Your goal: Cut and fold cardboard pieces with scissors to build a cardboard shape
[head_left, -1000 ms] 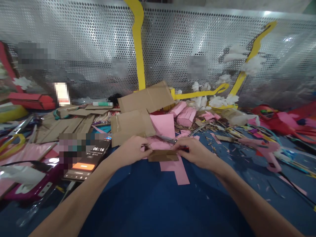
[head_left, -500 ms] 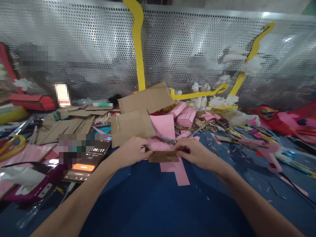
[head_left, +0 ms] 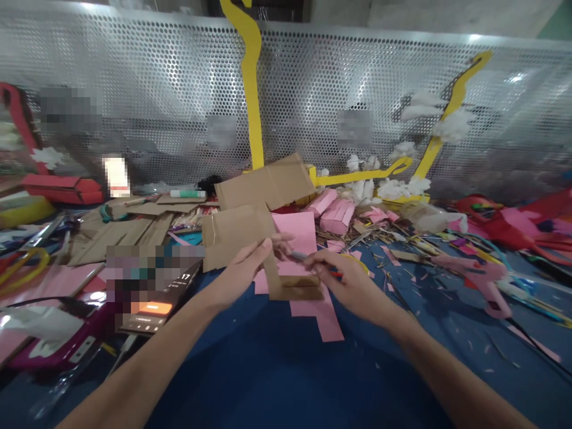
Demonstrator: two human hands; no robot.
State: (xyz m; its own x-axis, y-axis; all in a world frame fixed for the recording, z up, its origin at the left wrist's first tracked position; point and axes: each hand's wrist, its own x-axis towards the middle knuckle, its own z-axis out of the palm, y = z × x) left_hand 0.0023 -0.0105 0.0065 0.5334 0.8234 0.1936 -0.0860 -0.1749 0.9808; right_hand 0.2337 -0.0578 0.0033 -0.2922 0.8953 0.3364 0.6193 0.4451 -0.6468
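Note:
My left hand (head_left: 250,265) grips the upper left end of a folded brown cardboard piece (head_left: 295,292), its fingertips blurred. That end of the cardboard rises towards the thumb, while the lower strip lies over pink paper (head_left: 330,325). From the right, my right hand (head_left: 337,275) closes around a slim tool with a grey tip (head_left: 298,255); red shows under the palm, but the tool's exact kind is unclear. The tip points left, close to the left fingers. Behind the hands stands a pink sheet (head_left: 297,229), next to a larger cardboard sheet (head_left: 236,229).
A phone (head_left: 179,292) and a purple box (head_left: 84,339) lie left. Pink box shapes (head_left: 338,214) stand behind among scraps. A pink glue gun (head_left: 482,277) with a cord lies right. Yellow cut-out strips (head_left: 254,101) rise before a perforated metal panel (head_left: 304,77).
My left hand has shifted up, and the cardboard's left end now stands raised. My right hand has let go of the cardboard's right end and turned the tool's tip leftwards.

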